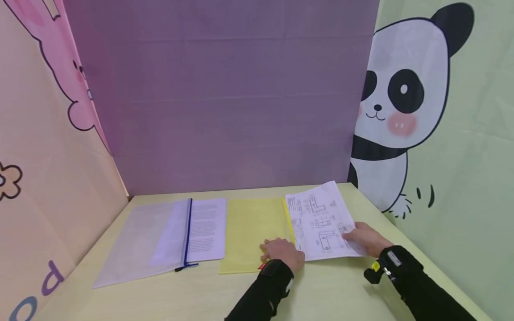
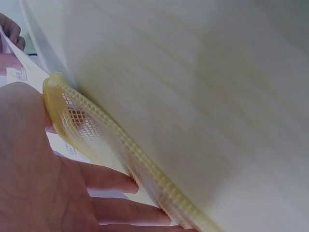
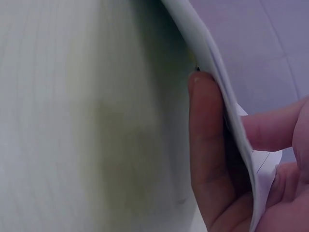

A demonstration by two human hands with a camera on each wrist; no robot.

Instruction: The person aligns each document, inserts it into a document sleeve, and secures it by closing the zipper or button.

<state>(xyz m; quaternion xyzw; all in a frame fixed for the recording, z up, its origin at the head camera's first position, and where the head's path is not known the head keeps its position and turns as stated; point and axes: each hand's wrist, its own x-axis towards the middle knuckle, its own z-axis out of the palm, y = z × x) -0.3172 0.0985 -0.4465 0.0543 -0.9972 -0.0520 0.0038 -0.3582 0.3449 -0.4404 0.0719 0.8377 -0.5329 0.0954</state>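
A yellow mesh zip pouch (image 1: 253, 223) lies flat on the table. My left hand (image 1: 283, 253) rests on its lower right part, fingers fairly straight; in the left wrist view the fingers (image 2: 113, 178) touch the pouch beside its ribbed edge (image 2: 120, 133). Printed sheets with line drawings (image 1: 321, 218) reach the pouch's right side, their left edge against its yellow border. My right hand (image 1: 367, 238) pinches these sheets near their lower right, thumb on top and fingers beneath, as the right wrist view shows. Whether the sheets' left edge is inside the pouch, I cannot tell.
On the left of the table (image 1: 225, 298) lies a translucent pouch (image 1: 140, 240) with a dark blue zip (image 1: 188, 232). Text-printed paper (image 1: 208, 229) extends to the right of that zip. A purple cloth wall (image 1: 233, 98) stands behind, with printed walls on both sides.
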